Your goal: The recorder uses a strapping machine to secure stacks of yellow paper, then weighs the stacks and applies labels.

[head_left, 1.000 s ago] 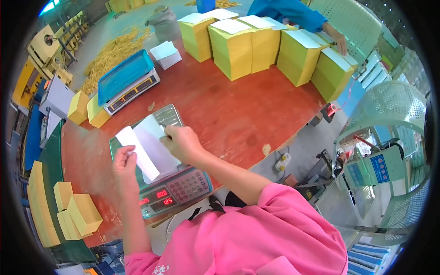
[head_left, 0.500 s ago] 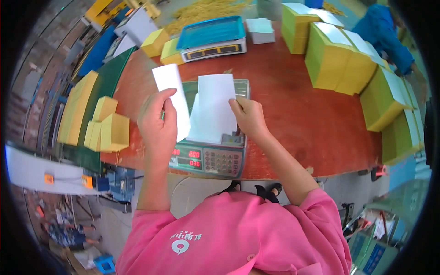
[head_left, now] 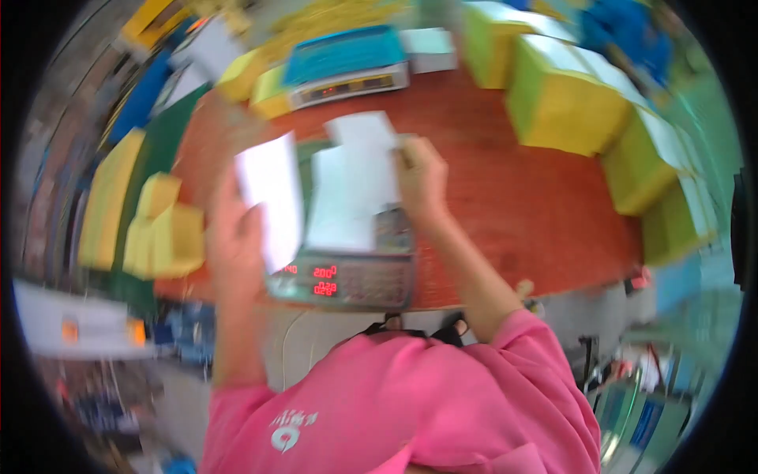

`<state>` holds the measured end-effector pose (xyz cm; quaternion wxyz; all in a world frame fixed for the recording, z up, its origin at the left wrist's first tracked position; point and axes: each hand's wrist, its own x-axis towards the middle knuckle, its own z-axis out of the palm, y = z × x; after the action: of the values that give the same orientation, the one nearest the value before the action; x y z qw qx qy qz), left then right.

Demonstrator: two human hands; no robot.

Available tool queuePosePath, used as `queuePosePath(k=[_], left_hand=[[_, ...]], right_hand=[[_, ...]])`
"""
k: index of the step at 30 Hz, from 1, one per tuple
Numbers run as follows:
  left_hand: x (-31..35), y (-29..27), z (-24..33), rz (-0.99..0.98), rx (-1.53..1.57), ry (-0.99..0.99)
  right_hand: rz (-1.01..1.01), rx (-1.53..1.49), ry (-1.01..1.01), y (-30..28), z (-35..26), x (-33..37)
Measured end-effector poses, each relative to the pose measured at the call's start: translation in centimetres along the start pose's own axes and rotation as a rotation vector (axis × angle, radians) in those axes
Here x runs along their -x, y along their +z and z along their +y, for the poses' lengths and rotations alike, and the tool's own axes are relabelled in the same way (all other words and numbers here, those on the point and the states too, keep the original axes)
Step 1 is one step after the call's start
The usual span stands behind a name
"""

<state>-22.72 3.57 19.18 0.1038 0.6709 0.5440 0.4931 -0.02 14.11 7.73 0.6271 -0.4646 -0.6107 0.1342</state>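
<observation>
My left hand (head_left: 237,241), smeared by motion, is closed on a narrow white sheaf of paper (head_left: 272,205) left of the scale. Closed at the edge of other white sheets (head_left: 365,130) is my right hand (head_left: 422,178), over the far right part of the scale. Under those sheets a white paper stack (head_left: 339,205) lies on the pan of the digital scale (head_left: 347,280). The scale has red lit digits and a keypad along its near side. Blur hides how many sheets each hand holds.
On the red tabletop (head_left: 513,221), yellow-sided paper stacks (head_left: 557,103) line the right side. A blue-topped second scale (head_left: 343,59) stands at the back beside a white stack (head_left: 429,51). Small yellow blocks (head_left: 178,241) sit at left. A person in blue (head_left: 628,39) is beyond the right stacks.
My left hand and its sheaf have moved left and nearer me. The sheets at my right hand have shifted away from me, uncovering more of the stack beneath. The scale's lit digits have changed.
</observation>
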Motion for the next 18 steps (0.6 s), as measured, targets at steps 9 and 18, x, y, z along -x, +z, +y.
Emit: queuePosePath(k=[9,18], left_hand=[[-2.4,6.9,3.5,-0.729,0.901,-0.323],[-1.2,24.2,16.8,-0.845,0.294,0.691]], right_hand=[[0.143,-0.156,0.65,-15.3,2.5,10.1],[0.458,0.395,0.62,-34.9,5.8,13.7]])
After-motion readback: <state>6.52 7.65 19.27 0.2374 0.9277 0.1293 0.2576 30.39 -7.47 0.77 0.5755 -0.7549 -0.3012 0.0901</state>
